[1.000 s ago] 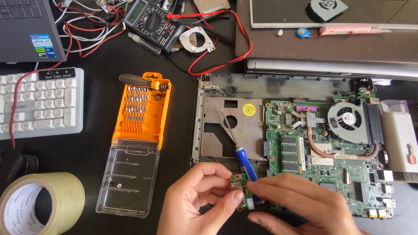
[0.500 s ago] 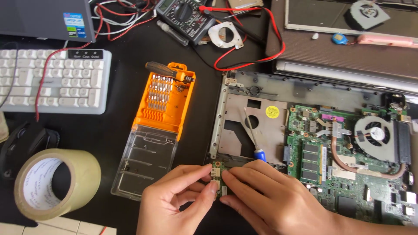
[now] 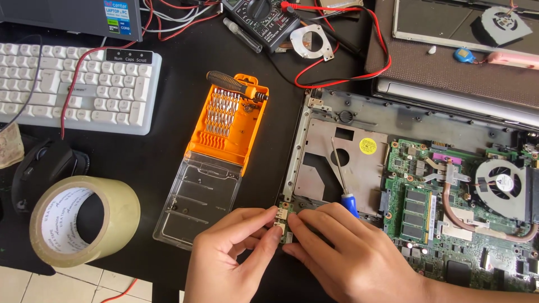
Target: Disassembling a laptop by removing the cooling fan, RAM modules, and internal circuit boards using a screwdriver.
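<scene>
We see small green port board (image 3: 281,220) | pinched at its edges between both our hands | at the open laptop chassis's (image 3: 337,163) front-left corner | blue-handled screwdriver (image 3: 343,181) lying just beside

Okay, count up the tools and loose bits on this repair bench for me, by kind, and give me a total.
Screwdrivers: 2, blue-handled screwdriver, black-and-orange driver
Orange bit case: 1
Multimeter: 1
Tape roll: 1
White keyboard: 1
Black mouse: 1
Loose fan: 1
Small port board, pinched by left hand and right hand: 1
Opened laptop base: 1
Total: 10
</scene>
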